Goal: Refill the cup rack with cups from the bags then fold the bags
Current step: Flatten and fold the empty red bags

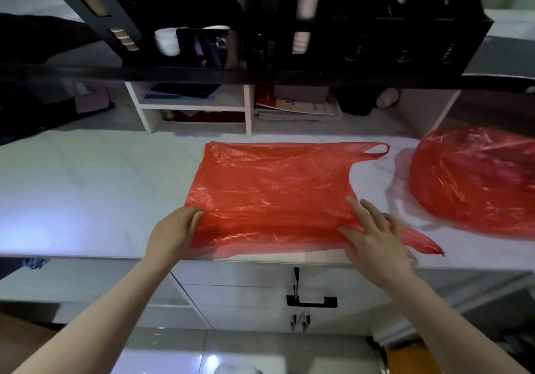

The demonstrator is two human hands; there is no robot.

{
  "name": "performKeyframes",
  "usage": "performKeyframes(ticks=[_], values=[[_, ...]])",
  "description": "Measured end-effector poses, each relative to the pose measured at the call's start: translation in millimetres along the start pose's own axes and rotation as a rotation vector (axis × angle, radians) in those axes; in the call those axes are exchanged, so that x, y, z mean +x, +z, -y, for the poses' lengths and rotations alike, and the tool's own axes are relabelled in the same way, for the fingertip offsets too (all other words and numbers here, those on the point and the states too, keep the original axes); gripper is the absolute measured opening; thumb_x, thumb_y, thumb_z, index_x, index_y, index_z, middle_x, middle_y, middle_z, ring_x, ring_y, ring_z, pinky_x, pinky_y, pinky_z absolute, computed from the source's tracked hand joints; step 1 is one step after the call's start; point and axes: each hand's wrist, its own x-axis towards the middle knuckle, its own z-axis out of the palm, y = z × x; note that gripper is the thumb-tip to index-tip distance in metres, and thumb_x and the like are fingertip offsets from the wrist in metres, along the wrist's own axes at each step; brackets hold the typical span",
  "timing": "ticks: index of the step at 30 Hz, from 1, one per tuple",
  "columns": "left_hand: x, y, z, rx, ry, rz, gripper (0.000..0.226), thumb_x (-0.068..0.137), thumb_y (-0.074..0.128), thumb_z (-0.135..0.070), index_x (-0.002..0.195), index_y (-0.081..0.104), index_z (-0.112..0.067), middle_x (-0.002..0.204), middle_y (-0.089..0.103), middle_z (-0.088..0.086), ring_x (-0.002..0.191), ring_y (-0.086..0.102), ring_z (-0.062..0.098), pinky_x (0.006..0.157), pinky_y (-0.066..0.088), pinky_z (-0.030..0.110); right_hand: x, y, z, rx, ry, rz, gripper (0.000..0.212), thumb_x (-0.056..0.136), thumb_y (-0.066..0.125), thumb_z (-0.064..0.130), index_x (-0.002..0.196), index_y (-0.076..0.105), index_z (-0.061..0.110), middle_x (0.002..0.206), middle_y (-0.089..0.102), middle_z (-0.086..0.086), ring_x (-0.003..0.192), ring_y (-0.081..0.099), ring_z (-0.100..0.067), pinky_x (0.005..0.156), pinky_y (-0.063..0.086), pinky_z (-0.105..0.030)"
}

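My left hand (173, 231) pinches the near left corner of the flat red bag (269, 188), thumb on top and fingers curled at its edge. My right hand (376, 240) grasps nothing: its fingers are straight and spread, pressing the film down near the bag's lower right, where the near handle (422, 241) trails off. The bag lies spread on the white counter (86, 185) in the middle of the frame, and its near edge reaches the counter's front lip and looks to hang slightly over it. Its long axis runs left to right across the picture, with the closed bottom at the left and the two handle loops pointing right; the far handle (376, 150) lies toward the upper right of the bag. I judge this film to be very light, limp and slick. It will slide and trap air, so a fold needs one hand pinning it flat while the other lifts by a corner or edge, never by the middle. The second red bag (474, 182) sits bulging at the right edge of the frame, well apart from my hands, and I cannot tell what it holds. The dark cup rack (260, 26) runs across the top of the frame.
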Motion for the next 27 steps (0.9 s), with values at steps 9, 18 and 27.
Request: performKeyframes(ticks=[9, 18, 27], values=[[-6, 8, 28, 0.242, 0.177, 0.36, 0.077, 0.088, 0.057, -0.02, 0.149, 0.013, -0.038, 0.113, 0.062, 0.0, 0.096, 0.059, 0.025, 0.072, 0.046, 0.034, -1, 30, -6, -0.042, 0.175, 0.374, 0.044, 0.091, 0.037, 0.063, 0.122, 0.059, 0.041, 0.16, 0.006, 0.004, 0.145, 0.012, -0.023, 0.112, 0.011, -0.05], [-6, 8, 54, 0.146, 0.125, 0.343, 0.061, 0.09, 0.043, -0.015, 0.144, 0.029, -0.04, 0.143, 0.044, -0.004, 0.123, 0.048, 0.019, 0.096, 0.041, 0.03, -18, 31, -16, 0.15, 0.409, 0.06, 0.02, 0.089, 0.064, 0.028, 0.098, 0.075, 0.014, 0.106, 0.066, -0.009, 0.098, 0.059, -0.035, 0.085, 0.04, -0.048], [-12, -1, 61, 0.137, 0.15, 0.369, 0.069, 0.085, 0.06, -0.008, 0.145, 0.033, -0.032, 0.153, 0.028, -0.007, 0.136, 0.037, 0.017, 0.105, 0.036, 0.03, -39, 15, -42, 0.209, 0.563, 0.123, 0.029, 0.077, 0.065, 0.005, 0.095, 0.076, 0.024, 0.142, 0.046, -0.012, 0.132, 0.036, -0.037, 0.104, 0.032, -0.053]])
